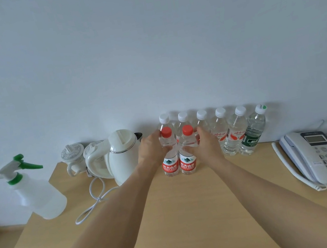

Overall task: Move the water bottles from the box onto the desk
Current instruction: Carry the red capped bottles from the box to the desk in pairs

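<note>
Upright, two clear ribbed red-capped bottles (178,160) on smooth wooden desk (194,215), left hand (151,147) and right hand (206,142) fingers clamped round each

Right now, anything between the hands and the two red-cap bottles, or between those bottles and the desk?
Nothing visible. Left hand grips the left red-cap bottle, right hand the right red-cap bottle. Both bottles already stand upright on the desk.

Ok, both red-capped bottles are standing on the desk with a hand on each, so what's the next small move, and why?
Probably let go of both and draw the hands back. The left hand holds the left red-capped bottle and the right hand holds the right red-capped bottle; both stand upright on the desk, in front of the white-capped row.
</note>
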Demonstrator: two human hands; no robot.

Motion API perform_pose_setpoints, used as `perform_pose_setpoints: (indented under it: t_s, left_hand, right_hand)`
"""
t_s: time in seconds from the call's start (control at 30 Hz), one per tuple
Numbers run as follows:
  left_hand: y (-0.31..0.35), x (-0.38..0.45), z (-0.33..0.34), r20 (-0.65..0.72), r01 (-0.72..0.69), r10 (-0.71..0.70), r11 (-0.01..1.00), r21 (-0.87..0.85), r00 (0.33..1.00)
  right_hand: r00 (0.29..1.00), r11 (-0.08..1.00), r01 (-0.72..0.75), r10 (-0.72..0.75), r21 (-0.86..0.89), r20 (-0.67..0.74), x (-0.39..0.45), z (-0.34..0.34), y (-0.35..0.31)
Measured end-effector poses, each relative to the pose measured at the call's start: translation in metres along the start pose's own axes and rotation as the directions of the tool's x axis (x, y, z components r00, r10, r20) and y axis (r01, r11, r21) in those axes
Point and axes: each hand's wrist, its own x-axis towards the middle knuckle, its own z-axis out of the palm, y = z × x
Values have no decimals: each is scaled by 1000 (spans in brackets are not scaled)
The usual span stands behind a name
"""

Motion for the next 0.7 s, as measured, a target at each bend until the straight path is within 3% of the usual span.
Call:
perform_pose_setpoints:
  t_s: [0.23, 0.7]
  left_hand:
    - [1, 0, -2, -11, -22, 22, 1000, -12, 1000]
    - [-7, 0, -5, -11, 17, -17, 999, -39, 1000]
  right_hand:
    - [997, 1000, 12, -10, -27, 73, 8, -6, 3]
    - [998, 999, 46, -47, 16, 36, 4, 1, 2]
